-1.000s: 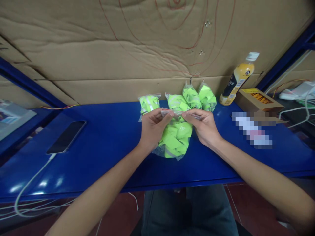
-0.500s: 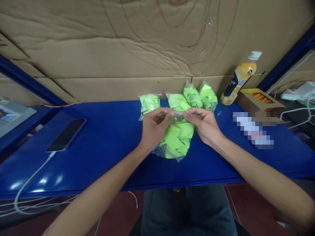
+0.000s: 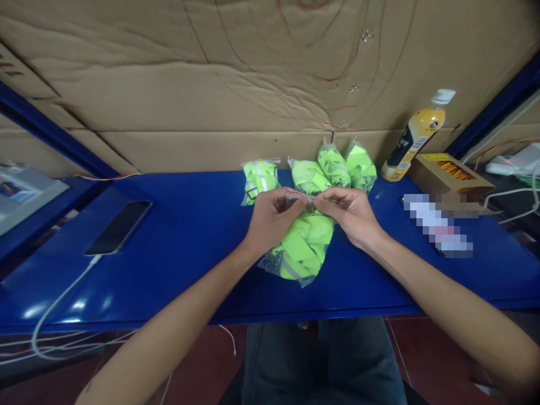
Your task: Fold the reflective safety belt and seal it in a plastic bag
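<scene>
A clear zip-lock bag (image 3: 304, 247) with folded neon yellow-green fabric and a grey reflective strip inside hangs from both hands, its top edge towards the cardboard. My left hand (image 3: 276, 216) pinches the bag's top edge between thumb and fingers. Close beside it, my right hand (image 3: 348, 211) pinches the same edge, the two thumbs nearly meeting. Behind the hands, a similar filled bag (image 3: 260, 179) lies on the left, and several more, among them a filled bag (image 3: 311, 177), are grouped to the right.
On the blue table (image 3: 185, 225), a phone (image 3: 119, 228) with a white cable lies at the left. A yellow drink bottle (image 3: 415, 138), an open cardboard box (image 3: 453, 174) and a blurred-out item (image 3: 439, 225) are at the right. A cardboard sheet (image 3: 189, 101) stands behind.
My left hand has slid a little right along the bag's top edge, so the thumbs are closer together. The bag's lower end has swung slightly towards me. The view has shifted slightly.
</scene>
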